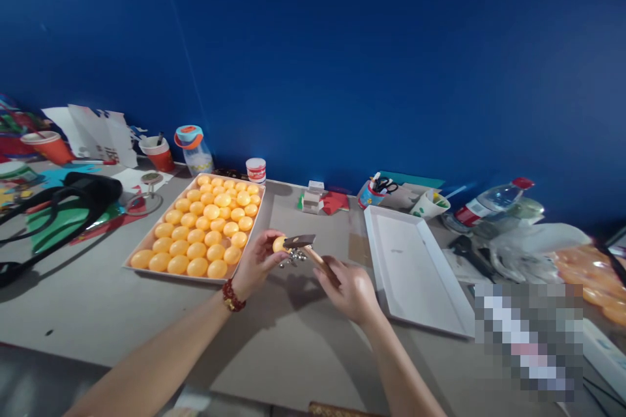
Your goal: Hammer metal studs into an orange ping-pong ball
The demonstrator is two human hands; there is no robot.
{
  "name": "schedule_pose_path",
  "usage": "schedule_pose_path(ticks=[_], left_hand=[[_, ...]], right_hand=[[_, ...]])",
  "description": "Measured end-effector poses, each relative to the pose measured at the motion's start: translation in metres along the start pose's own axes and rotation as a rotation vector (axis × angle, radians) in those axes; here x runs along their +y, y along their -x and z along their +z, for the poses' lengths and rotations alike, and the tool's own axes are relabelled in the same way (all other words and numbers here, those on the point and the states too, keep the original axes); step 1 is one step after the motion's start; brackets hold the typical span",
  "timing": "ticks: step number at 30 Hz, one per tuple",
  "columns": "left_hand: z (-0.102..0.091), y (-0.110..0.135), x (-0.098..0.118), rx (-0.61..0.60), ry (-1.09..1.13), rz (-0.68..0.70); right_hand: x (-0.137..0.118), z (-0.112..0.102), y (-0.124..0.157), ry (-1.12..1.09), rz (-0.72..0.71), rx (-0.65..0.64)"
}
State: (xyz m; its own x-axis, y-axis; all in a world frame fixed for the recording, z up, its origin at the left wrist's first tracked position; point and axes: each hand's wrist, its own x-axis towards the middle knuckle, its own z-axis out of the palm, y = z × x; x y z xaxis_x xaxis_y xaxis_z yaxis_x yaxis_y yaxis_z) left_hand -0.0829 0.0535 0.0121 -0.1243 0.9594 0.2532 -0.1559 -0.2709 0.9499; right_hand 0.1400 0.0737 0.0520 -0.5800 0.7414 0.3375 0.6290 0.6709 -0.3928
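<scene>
My left hand (pixel 257 262) is closed round an orange ping-pong ball (pixel 280 244), with a beaded bracelet at the wrist. My right hand (pixel 351 288) grips the wooden handle of a small hammer (pixel 302 241). The hammer's dark metal head is at the ball's right side; I cannot tell whether they touch. Just below and behind the head lies a cluster of small shiny metal pieces (pixel 294 257), partly hidden by the hammer. To the left of my left hand, a shallow box (pixel 128 259) holds rows of orange ping-pong balls (pixel 196 250).
A shallow white box (pixel 415 267) lies to the right. Along the wall stand a bottle with a blue lid (pixel 193 151), a small tub (pixel 255 171), a pen cup with scissors (pixel 372 193) and a plastic bottle (pixel 489 204). Black straps (pixel 92 189) lie at left.
</scene>
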Motion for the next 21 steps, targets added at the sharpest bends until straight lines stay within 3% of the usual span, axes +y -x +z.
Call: schedule_pose_path(ticks=[13,21], left_hand=[[0.0001,-0.0026,-0.0015,0.056,0.005,-0.004],[0.0006,-0.0022,-0.0016,0.031,0.037,-0.015]], right_hand=[[-0.0007,0.0002,0.0000,0.018,0.003,0.004],[-0.0006,0.0003,0.0005,-0.010,0.021,-0.005]])
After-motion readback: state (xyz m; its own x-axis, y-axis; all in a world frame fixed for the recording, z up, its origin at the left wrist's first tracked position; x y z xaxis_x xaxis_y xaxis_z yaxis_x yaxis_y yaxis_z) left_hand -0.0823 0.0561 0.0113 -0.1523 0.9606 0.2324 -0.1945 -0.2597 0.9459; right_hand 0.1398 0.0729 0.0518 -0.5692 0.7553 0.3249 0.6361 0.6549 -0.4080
